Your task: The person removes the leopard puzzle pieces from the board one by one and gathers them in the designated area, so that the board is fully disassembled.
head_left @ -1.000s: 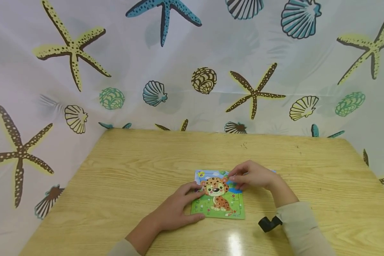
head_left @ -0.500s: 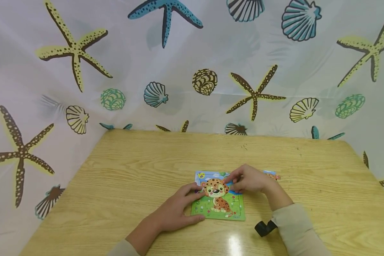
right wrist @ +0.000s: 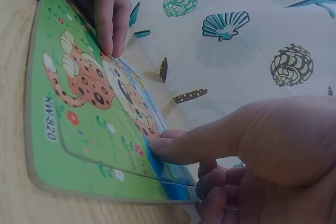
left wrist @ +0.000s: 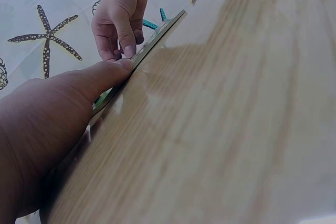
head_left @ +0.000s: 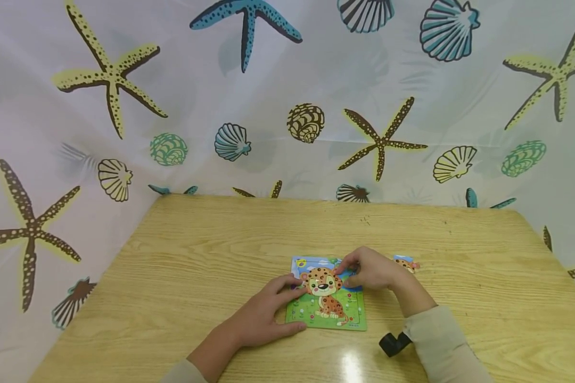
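A jigsaw puzzle board (head_left: pixel 326 319) with a spotted leopard cub on green grass lies flat on the table. My left hand (head_left: pixel 265 314) rests along its left side, fingers extended onto the picture and thumb at the front edge. At the upper right part, beside the cub's ear, my right hand (head_left: pixel 374 270) pinches a puzzle piece between thumb and forefinger; the fingers hide much of it. In the right wrist view the thumb (right wrist: pixel 173 148) presses on the blue area of the board. A loose puzzle piece (head_left: pixel 405 263) with an ear and blue sky lies behind the right wrist.
The wooden table (head_left: pixel 196 239) extends all around the board. A white cloth (head_left: pixel 268 159) printed with starfish and shells hangs behind and at both sides. A black device (head_left: pixel 394 344) sits at the right sleeve's cuff (head_left: pixel 431 327).
My right hand has moved slightly left and its fingers have come down closer to the cub's ear. The loose piece behind it has come into fuller view. My left hand has stayed put.
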A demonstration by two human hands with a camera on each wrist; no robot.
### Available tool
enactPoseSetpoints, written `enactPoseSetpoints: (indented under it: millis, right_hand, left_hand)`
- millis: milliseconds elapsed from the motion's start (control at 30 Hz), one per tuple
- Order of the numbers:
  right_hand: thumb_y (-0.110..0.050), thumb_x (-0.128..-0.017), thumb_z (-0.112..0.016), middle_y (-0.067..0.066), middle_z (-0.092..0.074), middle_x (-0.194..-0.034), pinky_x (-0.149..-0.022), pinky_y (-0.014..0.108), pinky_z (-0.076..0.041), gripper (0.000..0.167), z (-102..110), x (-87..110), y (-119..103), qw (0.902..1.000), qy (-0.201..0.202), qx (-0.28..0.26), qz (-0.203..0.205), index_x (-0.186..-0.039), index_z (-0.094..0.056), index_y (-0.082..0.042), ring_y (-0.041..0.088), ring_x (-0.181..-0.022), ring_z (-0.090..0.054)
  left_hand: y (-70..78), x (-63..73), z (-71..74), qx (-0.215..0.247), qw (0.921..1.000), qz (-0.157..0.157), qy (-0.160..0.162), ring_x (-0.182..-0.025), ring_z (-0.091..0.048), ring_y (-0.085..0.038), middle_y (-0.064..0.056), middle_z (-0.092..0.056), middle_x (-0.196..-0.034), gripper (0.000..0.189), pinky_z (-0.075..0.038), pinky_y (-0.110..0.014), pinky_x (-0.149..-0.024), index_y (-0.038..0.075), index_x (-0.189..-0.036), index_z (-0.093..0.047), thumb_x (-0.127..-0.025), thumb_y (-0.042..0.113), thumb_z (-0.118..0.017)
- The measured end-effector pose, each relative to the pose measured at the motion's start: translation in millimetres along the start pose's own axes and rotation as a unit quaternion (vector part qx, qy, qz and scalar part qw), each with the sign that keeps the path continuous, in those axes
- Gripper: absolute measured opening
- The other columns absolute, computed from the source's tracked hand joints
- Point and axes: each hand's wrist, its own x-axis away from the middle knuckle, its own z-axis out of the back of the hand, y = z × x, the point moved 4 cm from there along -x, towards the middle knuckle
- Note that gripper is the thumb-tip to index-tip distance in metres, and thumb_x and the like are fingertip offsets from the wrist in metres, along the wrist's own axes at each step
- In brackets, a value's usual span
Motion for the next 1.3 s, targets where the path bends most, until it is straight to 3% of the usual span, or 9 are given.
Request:
enactPoseSetpoints:
  millis: [200, 333, 433, 600, 733, 900, 1100, 1300]
  right_hand:
    - [-0.004, -0.085, -0.077, 0.011, -0.070, -0.108, -0.085, 0.035, -0.053, 0.016, 0.6, -0.3, -5.0, 0.9992, 0.009, 0.032, 0.022, -0.101, -0.075, -0.004, 0.021, -0.099, -0.061]
    - [-0.003, -0.084, -0.078, 0.013, -0.058, -0.115, -0.085, 0.036, -0.048, 0.016, 0.4, 1.5, -6.7, 0.9988, 0.025, 0.040, 0.013, -0.098, -0.075, -0.007, 0.024, -0.104, -0.053]
    - [-0.003, -0.084, -0.078, 0.013, -0.050, -0.117, -0.080, 0.033, -0.043, 0.015, -0.1, 2.9, -6.4, 0.9987, 0.032, 0.039, -0.006, -0.098, -0.074, -0.009, 0.023, -0.097, -0.047]
    - [-0.004, -0.083, -0.079, 0.012, -0.055, -0.115, -0.078, 0.032, -0.043, 0.018, 0.1, 2.6, -6.8, 0.9981, 0.038, 0.047, -0.007, -0.099, -0.074, -0.010, 0.022, -0.092, -0.048]
    - [-0.004, -0.081, -0.081, 0.011, -0.061, -0.114, -0.083, 0.037, -0.047, 0.030, 1.5, 0.1, -7.4, 0.9976, 0.046, 0.051, -0.008, -0.109, -0.072, -0.010, 0.023, -0.095, -0.052]
    - [-0.007, -0.076, -0.086, 0.011, -0.062, -0.114, -0.083, 0.040, -0.051, 0.045, 3.6, -1.9, -5.2, 0.9953, 0.068, 0.056, -0.039, -0.117, -0.070, -0.013, 0.022, -0.096, -0.055]
    - [-0.010, -0.075, -0.088, 0.011, -0.059, -0.111, -0.077, 0.037, -0.050, 0.046, 4.8, 0.1, -4.3, 0.9946, 0.075, 0.047, -0.055, -0.116, -0.068, -0.014, 0.022, -0.092, -0.054]
    - [-0.009, -0.082, -0.082, 0.010, -0.059, -0.109, -0.074, 0.034, -0.048, 0.035, 9.3, 3.0, -1.5, 0.9960, 0.079, 0.025, -0.033, -0.114, -0.067, -0.012, 0.021, -0.085, -0.055]
  left_hand:
    - [-0.2, -0.3, 0.0, -0.006, 1.0000, -0.001, 0.002, -0.150, -0.030, -0.022, 0.001, -0.038, -0.155, 0.070, -0.033, -0.048, -0.120, 0.023, -0.147, -0.052, -0.088, 0.058, -0.068]
    - [-0.7, -0.6, 0.2, -0.012, 0.9999, -0.002, 0.005, -0.149, -0.031, -0.022, 0.001, -0.038, -0.155, 0.070, -0.032, -0.047, -0.121, 0.023, -0.147, -0.052, -0.088, 0.058, -0.069]
    - [-1.1, -0.5, 0.1, -0.011, 0.9999, -0.002, 0.005, -0.149, -0.031, -0.022, 0.001, -0.038, -0.155, 0.071, -0.032, -0.047, -0.121, 0.023, -0.147, -0.052, -0.088, 0.058, -0.069]
    - [-1.1, -0.2, 0.1, -0.010, 0.9999, -0.006, 0.009, -0.149, -0.032, -0.023, 0.000, -0.038, -0.155, 0.071, -0.032, -0.047, -0.120, 0.022, -0.147, -0.052, -0.088, 0.057, -0.069]
    - [-0.2, 0.2, 0.6, -0.010, 0.9999, -0.008, 0.012, -0.148, -0.032, -0.023, -0.001, -0.039, -0.155, 0.070, -0.032, -0.047, -0.120, 0.021, -0.146, -0.053, -0.088, 0.056, -0.070]
    - [0.0, 0.8, 0.3, -0.008, 1.0000, 0.000, 0.005, -0.149, -0.031, -0.023, 0.000, -0.038, -0.155, 0.070, -0.034, -0.048, -0.120, 0.022, -0.146, -0.053, -0.088, 0.057, -0.069]
    - [-0.3, 0.7, -0.2, -0.006, 1.0000, 0.000, 0.000, -0.150, -0.030, -0.022, 0.001, -0.038, -0.155, 0.070, -0.034, -0.048, -0.119, 0.023, -0.147, -0.052, -0.089, 0.058, -0.068]
    - [-0.2, 0.3, -0.5, -0.012, 0.9999, -0.003, 0.001, -0.150, -0.030, -0.022, 0.002, -0.038, -0.155, 0.070, -0.034, -0.048, -0.119, 0.023, -0.146, -0.052, -0.089, 0.059, -0.067]
